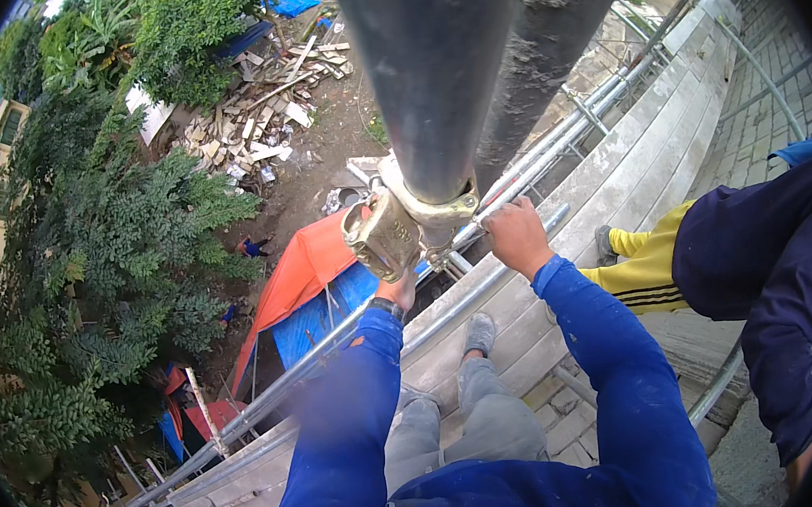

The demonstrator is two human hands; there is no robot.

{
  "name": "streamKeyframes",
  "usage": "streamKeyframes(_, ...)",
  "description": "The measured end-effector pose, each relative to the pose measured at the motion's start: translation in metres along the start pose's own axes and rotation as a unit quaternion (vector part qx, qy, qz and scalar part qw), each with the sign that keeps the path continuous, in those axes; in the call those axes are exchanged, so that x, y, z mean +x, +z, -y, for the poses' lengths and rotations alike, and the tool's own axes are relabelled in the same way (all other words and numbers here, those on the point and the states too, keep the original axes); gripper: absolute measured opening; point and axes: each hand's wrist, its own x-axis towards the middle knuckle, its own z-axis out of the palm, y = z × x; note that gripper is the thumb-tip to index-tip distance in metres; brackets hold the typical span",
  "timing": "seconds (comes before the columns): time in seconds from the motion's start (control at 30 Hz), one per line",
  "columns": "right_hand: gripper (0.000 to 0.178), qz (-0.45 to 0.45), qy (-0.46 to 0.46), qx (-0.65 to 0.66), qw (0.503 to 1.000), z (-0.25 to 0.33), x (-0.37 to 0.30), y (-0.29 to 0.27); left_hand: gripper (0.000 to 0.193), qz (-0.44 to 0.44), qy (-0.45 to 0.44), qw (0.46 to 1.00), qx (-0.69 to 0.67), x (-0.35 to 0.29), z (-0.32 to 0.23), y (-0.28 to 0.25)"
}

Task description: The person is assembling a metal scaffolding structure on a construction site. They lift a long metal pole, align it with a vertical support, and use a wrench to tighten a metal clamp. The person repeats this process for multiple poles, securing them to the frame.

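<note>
A gold-coloured scaffold coupler [393,235] is clamped around the lower end of a thick grey pipe [439,84] close in front of me. One jaw of the coupler hangs open toward the left. My left hand [400,291] holds the coupler from below, its fingers mostly hidden behind the metal. Just right of the coupler, my right hand [519,238] is closed with its fingers curled. What it grips, near the coupler's bolt side, I cannot make out. A second, rough, mortar-spotted pipe [552,44] slants behind the first.
I stand on scaffold planks [605,190] high above the ground. Horizontal guard pipes [290,372] run along the outer side. A co-worker in yellow trousers [637,270] is close on my right, beside a block wall [756,137]. Below lie orange tarpaulin [305,268], scrap wood [260,111] and trees [103,253].
</note>
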Motion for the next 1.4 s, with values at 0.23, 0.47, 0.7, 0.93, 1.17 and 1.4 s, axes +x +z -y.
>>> streamKeyframes(0.23, 0.014, -0.051, -0.141, -0.004, 0.989, 0.032, 0.009, -0.102, 0.037, -0.009, 0.116, 0.973, -0.201, 0.036, 0.023, 0.009)
streamKeyframes(0.47, 0.015, -0.073, -0.003, 0.340, 0.938, 0.035, -0.039, -0.012, 0.048, -0.093, 0.129, 0.972, -0.173, 0.037, 0.027, 0.028)
streamKeyframes(0.7, 0.033, -0.197, 0.276, 0.712, 0.615, 0.108, -0.010, 0.078, 0.033, -0.061, 0.196, 0.977, -0.056, 0.024, 0.017, 0.030)
streamKeyframes(0.93, 0.037, -0.184, 0.309, 0.804, 0.474, 0.103, 0.009, 0.073, 0.031, -0.093, 0.127, 0.954, -0.256, 0.025, 0.001, 0.064)
streamKeyframes(1.17, 0.029, -0.184, 0.284, 0.803, 0.491, 0.104, 0.007, -0.002, 0.036, -0.045, 0.190, 0.959, -0.207, 0.004, -0.014, 0.060)
streamKeyframes(1.4, 0.031, -0.175, 0.247, 0.838, 0.454, 0.109, 0.006, -0.027, 0.035, -0.099, 0.219, 0.944, -0.224, -0.041, -0.051, 0.104)
